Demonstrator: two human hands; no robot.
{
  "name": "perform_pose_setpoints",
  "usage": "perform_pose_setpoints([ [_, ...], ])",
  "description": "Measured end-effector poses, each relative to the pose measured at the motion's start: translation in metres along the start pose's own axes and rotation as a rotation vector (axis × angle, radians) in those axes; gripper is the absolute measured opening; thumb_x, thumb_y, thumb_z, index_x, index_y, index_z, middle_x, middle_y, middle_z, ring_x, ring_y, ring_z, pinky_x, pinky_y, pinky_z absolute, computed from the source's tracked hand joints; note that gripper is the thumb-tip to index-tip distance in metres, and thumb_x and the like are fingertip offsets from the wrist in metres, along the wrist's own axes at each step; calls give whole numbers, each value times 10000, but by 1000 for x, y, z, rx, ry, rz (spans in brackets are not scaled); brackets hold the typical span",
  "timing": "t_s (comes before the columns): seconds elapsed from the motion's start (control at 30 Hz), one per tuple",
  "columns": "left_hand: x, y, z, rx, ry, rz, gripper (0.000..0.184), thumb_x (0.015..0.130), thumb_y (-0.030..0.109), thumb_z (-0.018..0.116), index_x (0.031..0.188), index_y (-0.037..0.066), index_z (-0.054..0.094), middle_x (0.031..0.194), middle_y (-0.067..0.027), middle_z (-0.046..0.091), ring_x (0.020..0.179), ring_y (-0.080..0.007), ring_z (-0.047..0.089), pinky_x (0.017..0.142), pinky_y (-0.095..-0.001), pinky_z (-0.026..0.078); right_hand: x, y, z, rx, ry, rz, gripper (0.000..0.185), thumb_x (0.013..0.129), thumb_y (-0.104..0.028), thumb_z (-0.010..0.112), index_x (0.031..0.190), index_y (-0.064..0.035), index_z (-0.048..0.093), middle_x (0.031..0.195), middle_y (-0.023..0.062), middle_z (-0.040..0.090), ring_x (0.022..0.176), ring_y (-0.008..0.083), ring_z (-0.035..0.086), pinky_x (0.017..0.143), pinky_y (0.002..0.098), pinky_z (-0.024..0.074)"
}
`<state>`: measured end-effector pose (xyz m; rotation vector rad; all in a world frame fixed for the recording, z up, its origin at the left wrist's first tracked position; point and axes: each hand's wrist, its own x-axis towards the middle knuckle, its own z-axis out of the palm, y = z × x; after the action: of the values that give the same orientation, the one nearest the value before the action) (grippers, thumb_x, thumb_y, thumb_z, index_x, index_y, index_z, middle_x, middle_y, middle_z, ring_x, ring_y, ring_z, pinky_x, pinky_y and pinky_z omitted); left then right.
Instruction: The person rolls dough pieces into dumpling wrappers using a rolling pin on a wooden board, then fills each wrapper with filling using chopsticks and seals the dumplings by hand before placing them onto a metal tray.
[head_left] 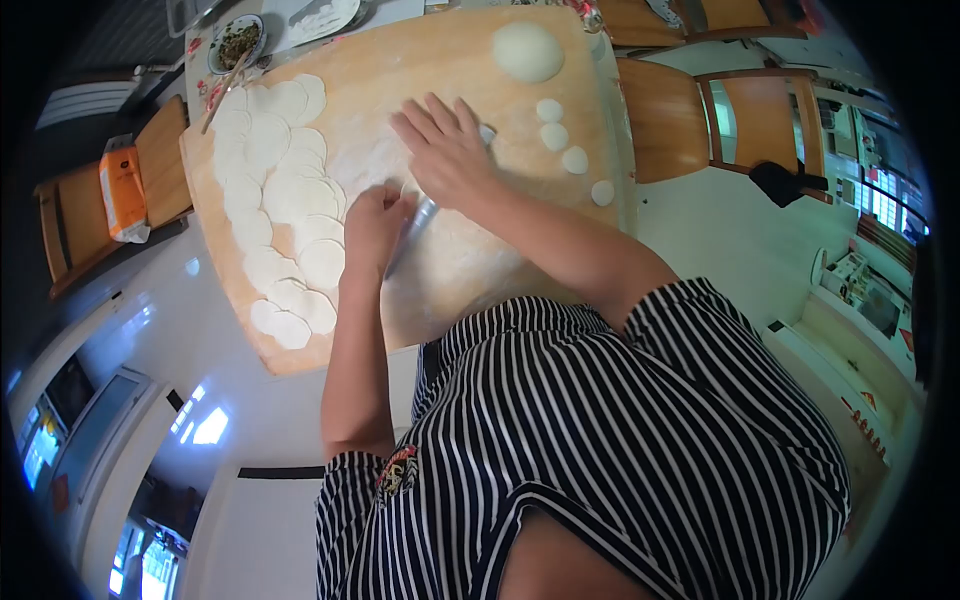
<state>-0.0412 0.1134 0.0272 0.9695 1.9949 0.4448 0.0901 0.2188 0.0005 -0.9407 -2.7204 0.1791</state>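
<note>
A slim, silvery rolling pin [424, 214] lies at a slant on the floured wooden board [380, 60]. My right hand [447, 160] presses it from above with the palm, fingers stretched out and spread. Just left of the pin, my left hand [374, 228] is closed in a pinch at the edge of a dough wrapper [406, 187], which is mostly hidden between the hands. Many thin round wrappers [290, 190] overlap on the board's left side. To the right are several small flattened dough pieces [574, 160] and a larger dough lump [528, 52].
A bowl of chopped filling [238, 44] with chopsticks [226, 92] stands past the board's upper left corner. Beside it is a plate with white contents [325, 18]. Wooden chairs [663, 120] stand at both sides; an orange packet [123, 190] rests on the left one.
</note>
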Motion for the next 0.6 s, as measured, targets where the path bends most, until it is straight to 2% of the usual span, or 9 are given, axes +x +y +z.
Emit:
perform_pose_setpoints([
  [0.07,10,5,3,54,43,-8,302,917,278,656,994,-7,717,905,-201,726,858,-346,702,795,-414,527,27,-7,13,50,231,13,501,814,-166,611,1297,-35,589,1371,146,552,1314,322,452,1123,505,309],
  [0.1,12,4,5,100,75,-15,304,928,282,644,997,-4,718,910,-203,726,866,-360,697,802,-423,526,28,-7,14,54,231,9,501,814,-166,611,1297,-35,589,1371,146,552,1314,322,452,1123,505,309],
  [0.17,13,-8,10,91,102,38,299,943,278,631,997,-3,717,928,-204,727,881,-383,686,814,-439,522,30,-6,17,128,133,9,513,823,-163,604,1322,-45,580,1402,145,540,1335,330,442,1132,503,299],
  [0.27,6,-27,14,-13,220,45,293,932,266,640,1012,-6,716,915,-198,731,868,-351,698,812,-417,527,-28,7,5,54,-1,-9,509,821,-154,599,1316,-37,580,1431,149,524,1363,336,426,1144,479,291],
  [0.33,0,-37,11,-164,135,-60,290,927,236,660,1026,-33,704,882,-147,735,785,-211,690,739,-331,525,-54,12,-2,34,-44,3,513,819,-148,598,1319,-35,577,1440,154,518,1374,340,418,1144,478,290],
  [0.37,-1,-38,11,-169,137,-62,290,927,236,660,1026,-33,704,882,-147,735,785,-211,690,739,-331,525,-59,15,-2,20,-87,14,517,817,-143,596,1322,-34,573,1449,160,512,1385,344,410,1145,477,289],
  [0.43,-8,-36,6,-274,-73,-110,263,919,204,665,1015,-37,706,855,-116,724,775,-142,660,720,-290,516,-37,7,-1,-6,-66,1,514,816,-133,594,1321,-44,571,1427,149,523,1366,351,420,1138,504,292],
  [0.5,-14,-22,4,-143,35,-82,295,921,245,673,1027,-27,710,881,-147,735,796,-205,692,740,-328,528,-6,-3,7,15,51,-22,496,821,-129,589,1311,-58,568,1402,128,530,1339,352,431,1125,525,294],
  [0.6,5,-15,5,105,185,87,277,899,259,678,932,-15,703,888,-197,720,842,-366,685,775,-439,523,26,-14,21,85,122,21,479,820,-133,593,1294,-67,567,1386,112,530,1314,337,441,1113,520,296],
])
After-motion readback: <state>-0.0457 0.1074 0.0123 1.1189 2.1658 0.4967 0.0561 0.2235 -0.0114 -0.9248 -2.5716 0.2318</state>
